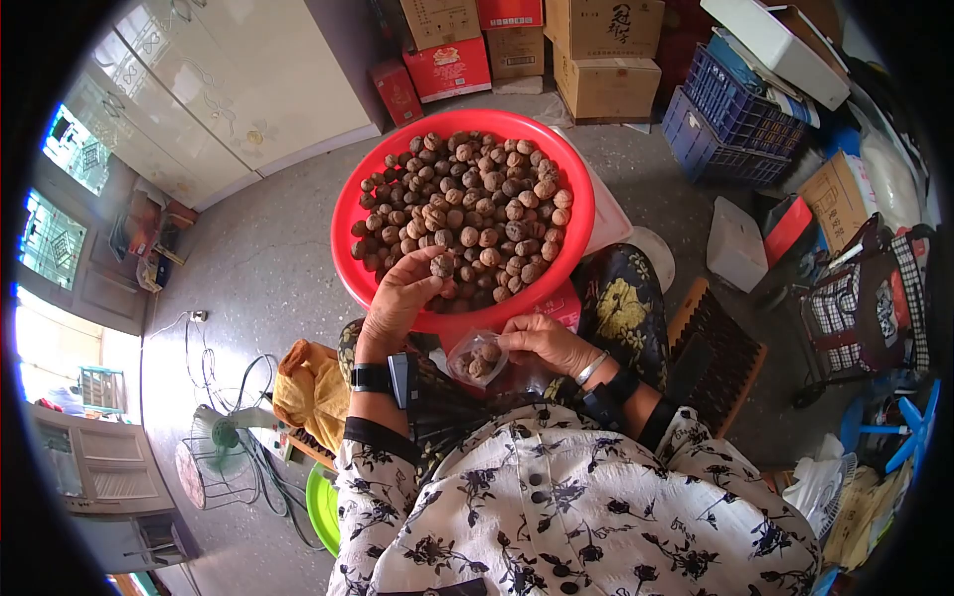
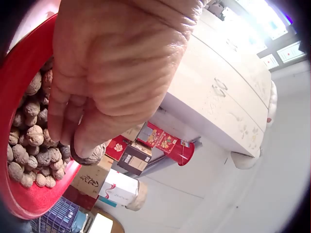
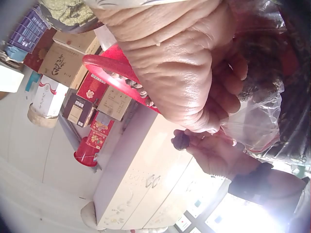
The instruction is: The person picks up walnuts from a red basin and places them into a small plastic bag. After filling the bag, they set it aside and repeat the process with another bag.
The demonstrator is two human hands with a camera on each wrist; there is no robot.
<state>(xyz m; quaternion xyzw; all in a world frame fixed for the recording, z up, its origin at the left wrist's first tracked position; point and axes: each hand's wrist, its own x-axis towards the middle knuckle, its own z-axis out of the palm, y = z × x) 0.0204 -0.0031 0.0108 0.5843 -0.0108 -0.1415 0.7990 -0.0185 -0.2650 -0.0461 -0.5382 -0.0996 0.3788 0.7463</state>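
My left hand pinches one walnut between thumb and fingers, over the near rim of a red basin. Up close in the left wrist view, that walnut shows at the tip of the thumb. Many brown walnuts fill the basin. With my right hand I grip the edge of a clear plastic bag that has a few walnuts inside. The bag hangs over the lap, just in front of the basin. In the right wrist view the clear bag droops below the fingers.
Cardboard boxes and blue crates stand behind the basin. At the left are a fan with trailing cords and a yellow cloth. A wooden slatted piece lies by the right knee, near a plaid bag.
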